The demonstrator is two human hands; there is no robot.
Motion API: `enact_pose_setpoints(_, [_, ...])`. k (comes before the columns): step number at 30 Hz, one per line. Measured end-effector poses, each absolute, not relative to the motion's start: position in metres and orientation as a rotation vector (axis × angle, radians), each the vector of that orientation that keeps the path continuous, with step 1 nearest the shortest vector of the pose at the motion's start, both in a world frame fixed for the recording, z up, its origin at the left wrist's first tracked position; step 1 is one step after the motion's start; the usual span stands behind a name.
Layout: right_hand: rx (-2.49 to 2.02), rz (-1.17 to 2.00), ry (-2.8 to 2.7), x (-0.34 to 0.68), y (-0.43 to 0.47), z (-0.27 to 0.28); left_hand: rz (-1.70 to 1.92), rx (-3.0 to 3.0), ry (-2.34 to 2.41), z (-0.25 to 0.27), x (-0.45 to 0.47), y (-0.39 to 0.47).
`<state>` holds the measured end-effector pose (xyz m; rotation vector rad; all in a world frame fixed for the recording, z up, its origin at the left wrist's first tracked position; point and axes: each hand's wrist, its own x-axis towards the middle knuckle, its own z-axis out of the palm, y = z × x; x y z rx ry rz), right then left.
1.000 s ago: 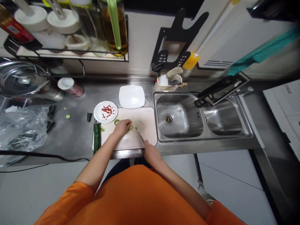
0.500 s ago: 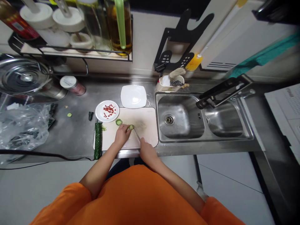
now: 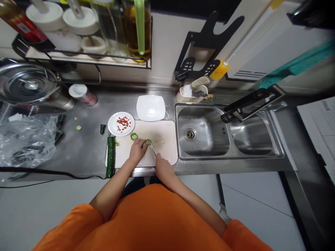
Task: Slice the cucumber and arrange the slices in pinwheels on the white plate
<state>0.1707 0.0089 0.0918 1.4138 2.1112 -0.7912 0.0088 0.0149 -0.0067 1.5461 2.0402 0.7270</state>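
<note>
Over the white cutting board point(image 3: 164, 153), my left hand point(image 3: 137, 152) is closed on a small piece of cucumber point(image 3: 148, 142), pinching it with the fingertips. My right hand point(image 3: 164, 169) grips a knife point(image 3: 153, 150), its blade tip touching that piece. Cut cucumber slices point(image 3: 134, 136) lie on the board just beyond my left hand. Along the board's left edge rests a long dark green cucumber point(image 3: 111, 157), its near end reaching the counter's front edge. Beside it are a few pale green scraps point(image 3: 117, 143).
A white plate of chopped red pieces point(image 3: 112, 129) overlaps the board's far left corner. Behind the board sits a white square plate point(image 3: 150, 108). At right is a double steel sink point(image 3: 202, 129) with a black faucet point(image 3: 243, 104). A plastic bag point(image 3: 28, 139) and a cucumber end point(image 3: 103, 129) lie left.
The view has shifted slightly, so the scene sits a little further right. My hands keep hold of the cucumber piece and the knife, with hardly any movement.
</note>
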Motion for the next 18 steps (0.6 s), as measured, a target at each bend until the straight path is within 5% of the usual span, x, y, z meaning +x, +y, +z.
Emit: enact_pose_setpoints(18, [1.368, -0.927, 2.02, 0.184, 0.009, 0.098, 0.714, 1.497, 2.082, -0.009, 0.009, 0.023])
